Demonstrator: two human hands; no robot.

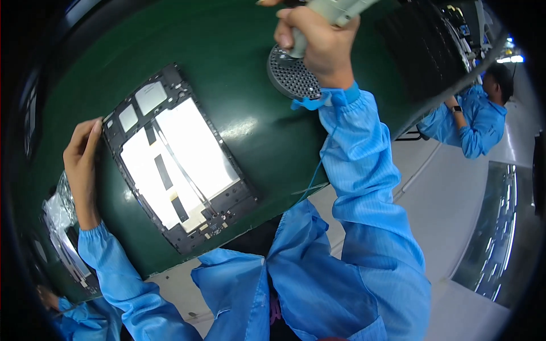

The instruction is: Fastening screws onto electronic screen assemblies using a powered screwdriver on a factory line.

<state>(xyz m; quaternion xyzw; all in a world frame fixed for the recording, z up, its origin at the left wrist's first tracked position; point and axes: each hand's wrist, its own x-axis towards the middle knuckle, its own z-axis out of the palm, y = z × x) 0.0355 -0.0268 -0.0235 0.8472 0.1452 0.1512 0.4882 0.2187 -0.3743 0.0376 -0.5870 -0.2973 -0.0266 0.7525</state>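
Observation:
An opened tablet lies tilted on the green table, its dark frame around bright silver panels and a thin ribbon cable. At its upper left edge, my left hand grips the frame with thumb and fingertips. My right hand is wrapped round a pale grey-green handheld tool at the top of the view; its far end is cut off, so its exact kind is unclear. Just below that hand sits a round grey perforated dish, partly covered by hand and wrist.
A blue wrist strap with a thin cord circles my right wrist. Clear plastic wrapping and flat parts lie at the left. Dark sheets lie at the upper right. One person sits beyond the right edge; another person's sleeve shows lower left.

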